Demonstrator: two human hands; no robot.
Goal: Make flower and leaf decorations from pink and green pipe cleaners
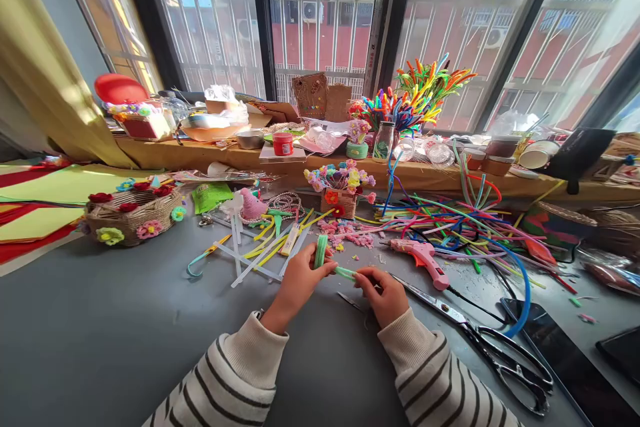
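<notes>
Left hand point(300, 281) pinches green coil point(321, 252), right hand point(385, 295) its tail point(345, 272), short of table point(150, 320)'s far edge. Probably light, bendy; pinch across width.

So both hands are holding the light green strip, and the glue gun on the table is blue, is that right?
Not quite: the head view shows the glue gun is pink. The left hand and right hand do hold the light green strip.
</notes>
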